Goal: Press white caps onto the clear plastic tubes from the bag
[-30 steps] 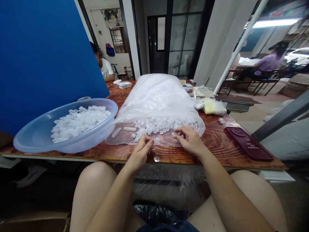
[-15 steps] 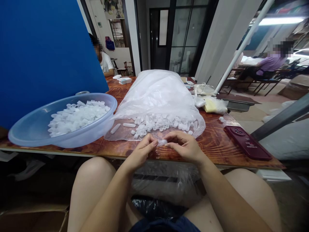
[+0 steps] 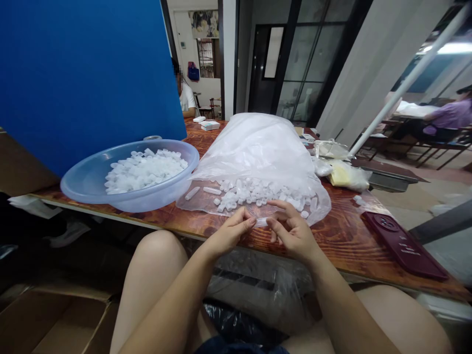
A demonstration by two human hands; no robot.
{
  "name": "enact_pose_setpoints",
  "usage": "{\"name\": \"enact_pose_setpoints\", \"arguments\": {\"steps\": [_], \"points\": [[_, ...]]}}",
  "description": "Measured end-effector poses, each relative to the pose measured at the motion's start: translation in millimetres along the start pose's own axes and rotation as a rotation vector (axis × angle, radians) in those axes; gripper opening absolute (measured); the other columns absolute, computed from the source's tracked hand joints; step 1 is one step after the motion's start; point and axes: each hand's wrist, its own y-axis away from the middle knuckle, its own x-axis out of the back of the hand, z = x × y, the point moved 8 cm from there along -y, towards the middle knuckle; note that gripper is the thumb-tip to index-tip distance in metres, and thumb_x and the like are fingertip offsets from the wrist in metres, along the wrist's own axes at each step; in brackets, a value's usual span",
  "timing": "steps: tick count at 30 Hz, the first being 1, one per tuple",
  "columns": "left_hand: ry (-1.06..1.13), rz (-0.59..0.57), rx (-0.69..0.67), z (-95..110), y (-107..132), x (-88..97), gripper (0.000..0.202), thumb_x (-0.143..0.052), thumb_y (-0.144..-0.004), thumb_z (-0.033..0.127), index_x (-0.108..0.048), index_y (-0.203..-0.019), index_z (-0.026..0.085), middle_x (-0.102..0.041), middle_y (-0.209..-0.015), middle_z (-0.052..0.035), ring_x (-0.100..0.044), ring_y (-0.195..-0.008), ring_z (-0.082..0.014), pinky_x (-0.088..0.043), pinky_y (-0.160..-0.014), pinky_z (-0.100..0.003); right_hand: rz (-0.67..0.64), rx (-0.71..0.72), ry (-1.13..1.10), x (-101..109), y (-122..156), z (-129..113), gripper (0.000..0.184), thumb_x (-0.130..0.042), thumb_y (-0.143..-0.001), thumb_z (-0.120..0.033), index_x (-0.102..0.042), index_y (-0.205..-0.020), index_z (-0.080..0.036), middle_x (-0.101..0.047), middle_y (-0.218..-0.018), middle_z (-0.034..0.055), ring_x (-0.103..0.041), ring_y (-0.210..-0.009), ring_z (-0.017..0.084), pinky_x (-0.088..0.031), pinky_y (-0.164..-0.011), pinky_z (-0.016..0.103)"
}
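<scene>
Small clear plastic tube [image 3: 261, 221] pinched at both ends: left hand [image 3: 229, 235] fingertips closed on left end, right hand [image 3: 294, 233] on right end. Long axis left-right, over table [image 3: 342, 236] near edge, just before open parts bag [image 3: 258, 147]; blue basin [image 3: 147, 199] well left

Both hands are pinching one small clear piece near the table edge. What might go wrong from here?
The clear piece, pinched between left hand and right hand, hangs near the edge of the table; a slip would likely drop it into the lap. The blue bowl sits close to that edge too, so an elbow nudge might tip it.
</scene>
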Motion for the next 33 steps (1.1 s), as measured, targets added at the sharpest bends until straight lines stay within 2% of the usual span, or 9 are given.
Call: {"name": "enact_pose_setpoints", "arguments": {"steps": [3,6,9,12,16,20,25,30,33], "points": [[-0.006,0.01,-0.01,1,1,1.0,0.035,-0.054,-0.088,0.051,-0.039,-0.082,0.02,-0.034,-0.064,0.007,-0.029,-0.054,-0.0083,-0.023,-0.053,-0.023,-0.009,0.066,0.103,1,-1,-2,0.036,-0.065,-0.084,-0.037,-0.057,-0.116,-0.022,-0.063,-0.091,0.0039,-0.06,-0.072,0.014,-0.05,-0.063,0.026],[-0.048,0.023,-0.021,3,0,1.4,0.034,-0.053,-0.088,0.05,-0.039,-0.082,0.02,-0.035,-0.065,0.0064,-0.031,-0.057,-0.009,-0.026,-0.055,-0.024,-0.02,0.012,0.214,3,-3,4,0.024,-0.056,-0.09,-0.041,-0.064,-0.09,-0.019,-0.059,-0.07,0.0015,-0.056,-0.064,0.014,-0.047,-0.06,0.026],[-0.115,0.046,-0.075,10,0,0.4,0.029,-0.049,-0.09,0.046,-0.04,-0.082,0.02,-0.039,-0.069,0.0044,-0.037,-0.062,-0.0111,-0.032,-0.061,-0.025,-0.004,-0.007,0.193,5,-4,7,0.026,-0.058,-0.089,-0.044,-0.064,-0.096,-0.02,-0.058,-0.073,0.0014,-0.054,-0.064,0.014,-0.045,-0.059,0.025],[-0.39,0.134,-0.165,21,3,-0.5,0.022,-0.045,-0.093,0.041,-0.044,-0.087,0.021,-0.049,-0.079,-0.0001,-0.047,-0.075,-0.016,-0.037,-0.072,-0.029,0.009,-0.034,0.059,4,-5,14,0.03,-0.066,-0.082,-0.046,-0.064,-0.097,-0.02,-0.057,-0.074,0.0012,-0.053,-0.064,0.014,-0.046,-0.058,0.025],[-0.793,0.217,-0.258,34,10,-7.9,0.018,-0.042,-0.093,0.039,-0.045,-0.089,0.022,-0.053,-0.079,-0.0035,-0.052,-0.079,-0.0215,-0.038,-0.075,-0.033,0.072,-0.2,-0.158,5,-1,33,0.038,-0.071,-0.076,-0.052,-0.066,-0.093,-0.018,-0.056,-0.066,0.0004,-0.049,-0.054,0.012,-0.042,-0.047,0.023],[-0.573,0.22,-0.211,28,11,-1.8,0.027,-0.04,-0.094,0.048,-0.046,-0.09,0.022,-0.054,-0.083,-0.002,-0.052,-0.081,-0.0189,-0.038,-0.075,-0.03,0.16,-0.133,-0.025,19,2,28,0.036,-0.072,-0.075,-0.05,-0.068,-0.094,-0.02,-0.063,-0.074,0.0029,-0.055,-0.06,0.014,-0.046,-0.054,0.025],[-0.298,0.052,-0.124,16,6,-6.6,0.039,-0.028,-0.095,0.055,-0.039,-0.078,0.021,-0.041,-0.072,0.002,-0.042,-0.066,-0.0131,-0.037,-0.064,-0.026,0.299,0.004,0.178,34,9,13,0.034,-0.073,-0.073,-0.048,-0.07,-0.094,-0.021,-0.068,-0.088,0.0059,-0.061,-0.076,0.019,-0.05,-0.066,0.027],[-0.807,0.207,-0.111,20,10,-6.8,0.028,-0.032,-0.096,0.044,-0.046,-0.09,0.021,-0.055,-0.088,-0.0043,-0.054,-0.084,-0.0198,-0.044,-0.076,-0.033,0.312,-0.137,-0.099,24,11,32,0.036,-0.076,-0.07,-0.048,-0.068,-0.09,-0.019,-0.056,-0.064,0.0001,-0.048,-0.053,0.012,-0.04,-0.044,0.022],[-0.986,0.232,-0.143,20,8,-12.2,0.029,-0.03,-0.097,0.041,-0.049,-0.099,0.019,-0.06,-0.101,-0.0091,-0.058,-0.095,-0.0236,-0.046,-0.082,-0.037,0.33,-0.233,-0.269,17,11,46,0.036,-0.08,-0.066,-0.046,-0.066,-0.086,-0.02,-0.054,-0.062,-0.0019,-0.046,-0.049,0.01,-0.039,-0.04,0.018]]}}
